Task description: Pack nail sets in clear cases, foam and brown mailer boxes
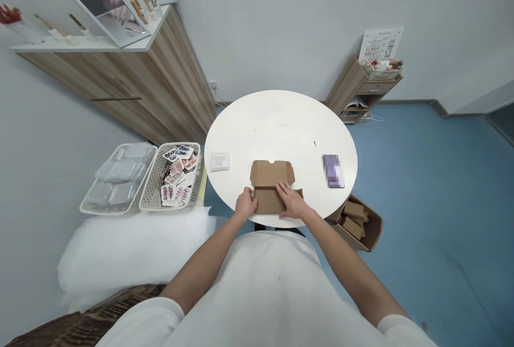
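Matt brown cardboard box (272,174), smooth white tabletop (281,122), wood-grain cabinet (176,76), plastic baskets (149,197)

We recorded the box (272,173) as plain brown, matching the carton (375,228). The table (277,127) was white, flecked with a few small dark marks. We noted a whitish packet (220,161) with a faint pink tinge and a pixelated purple item (332,171), paler at its lower end. The basket (198,180) was off-white with a perforated pattern; its cards (175,167) showed pink, red and dark-blue motifs on white. We found the cabinet (174,71) streaked grey-brown, the floor (433,186) blue, and the shirt (277,283) white.
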A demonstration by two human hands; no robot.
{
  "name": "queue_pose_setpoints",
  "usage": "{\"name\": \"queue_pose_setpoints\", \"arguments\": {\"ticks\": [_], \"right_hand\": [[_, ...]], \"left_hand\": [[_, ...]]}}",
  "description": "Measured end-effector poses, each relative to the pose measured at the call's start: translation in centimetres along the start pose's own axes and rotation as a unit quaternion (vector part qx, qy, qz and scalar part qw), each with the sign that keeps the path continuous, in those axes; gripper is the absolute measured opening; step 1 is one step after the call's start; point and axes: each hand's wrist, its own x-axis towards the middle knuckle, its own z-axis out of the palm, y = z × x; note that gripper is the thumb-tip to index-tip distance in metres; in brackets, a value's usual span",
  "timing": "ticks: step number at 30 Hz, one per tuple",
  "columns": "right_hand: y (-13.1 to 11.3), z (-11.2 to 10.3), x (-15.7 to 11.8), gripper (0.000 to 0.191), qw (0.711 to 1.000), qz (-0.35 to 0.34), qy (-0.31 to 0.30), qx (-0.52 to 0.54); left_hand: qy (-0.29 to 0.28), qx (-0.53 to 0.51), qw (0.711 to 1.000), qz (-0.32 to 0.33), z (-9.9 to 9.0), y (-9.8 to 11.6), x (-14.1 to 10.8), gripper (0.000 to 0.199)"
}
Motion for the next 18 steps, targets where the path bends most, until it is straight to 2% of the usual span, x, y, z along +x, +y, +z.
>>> {"name": "queue_pose_setpoints", "arguments": {"ticks": [4, 7, 9, 11, 14, 18], "right_hand": [[0.1, -0.1, -0.1, 0.119, 1.000, 0.004, -0.003, -0.010], [0.2, -0.3, -0.1, 0.120, 1.000, 0.005, -0.006, -0.022], [0.1, -0.4, 0.0, 0.119, 0.999, 0.004, -0.007, -0.032], [0.0, -0.5, 0.1, 0.118, 0.999, 0.002, -0.006, -0.041], [-0.4, -0.6, 0.0, 0.116, 0.999, 0.005, 0.001, -0.050], [-0.6, 0.0, -1.4, 0.109, 0.996, 0.037, 0.071, -0.046]], "left_hand": [[-0.005, -0.030, 0.997, 0.067, -1.0, -0.4, -1.4, 0.071], [-0.042, 0.044, 0.989, 0.134, -2.0, -0.2, -1.9, 0.098], [-0.077, 0.110, 0.979, 0.153, -2.5, 0.1, -1.7, 0.110], [-0.101, 0.156, 0.971, 0.149, -2.6, 0.5, -1.3, 0.117], [-0.113, 0.179, 0.968, 0.138, -2.4, 0.8, -0.6, 0.116], [-0.113, 0.176, 0.969, 0.130, -2.0, 0.9, -0.3, 0.114]]}}
